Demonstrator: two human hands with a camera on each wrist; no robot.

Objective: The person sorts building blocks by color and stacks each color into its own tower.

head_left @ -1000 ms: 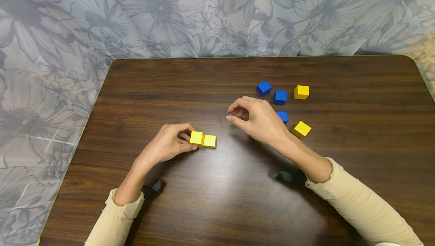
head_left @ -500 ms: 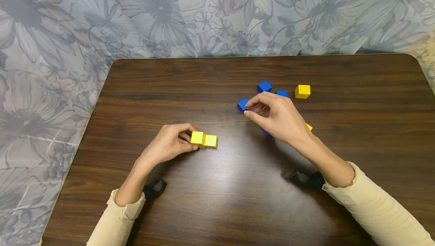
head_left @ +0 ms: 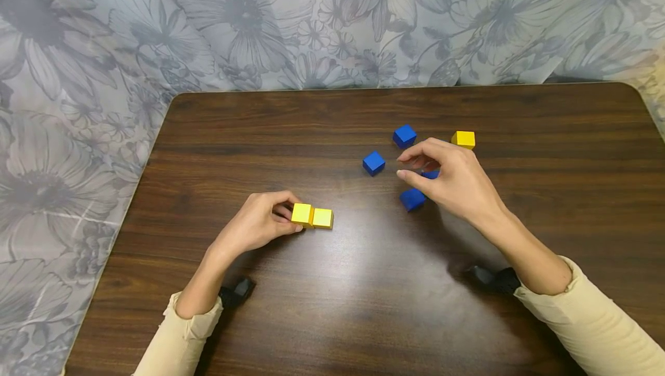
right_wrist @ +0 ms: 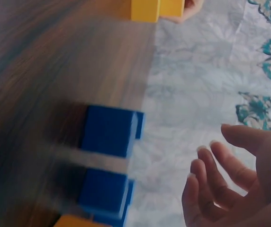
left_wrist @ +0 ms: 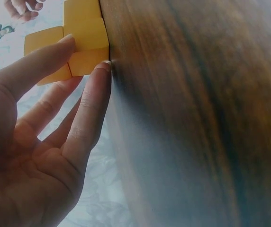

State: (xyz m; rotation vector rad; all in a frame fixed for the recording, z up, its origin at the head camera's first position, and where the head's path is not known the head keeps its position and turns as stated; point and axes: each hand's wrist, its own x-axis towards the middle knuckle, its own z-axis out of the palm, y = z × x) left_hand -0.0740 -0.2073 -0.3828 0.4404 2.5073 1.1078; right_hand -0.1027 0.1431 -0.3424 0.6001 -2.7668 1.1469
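Observation:
In the head view, my left hand (head_left: 260, 220) pinches a stack of yellow cubes (head_left: 302, 214) between thumb and fingers. Another yellow cube (head_left: 322, 218) stands against its right side. The left wrist view shows the thumb across the upper cube (left_wrist: 43, 41) and a fingertip at the lower cube (left_wrist: 89, 35), close to the tabletop. Over the blue cubes hovers my right hand (head_left: 452, 182), fingers loosely bent and apart, holding nothing. Blue cubes lie left of it (head_left: 373, 163), behind it (head_left: 404, 136) and below its thumb (head_left: 413, 198); one more (head_left: 430, 174) shows between thumb and fingers.
Behind the right hand sits a yellow cube (head_left: 463, 139), and another yellow cube (right_wrist: 81, 221) shows at the bottom of the right wrist view. The brown wooden table (head_left: 260, 133) ends at a floral-patterned covering (head_left: 249, 18) at the back.
My right hand has moved rightward, away from the left blue cube that was at its fingertips half a second ago. That cube now lies apart from it. The left hand has stayed put.

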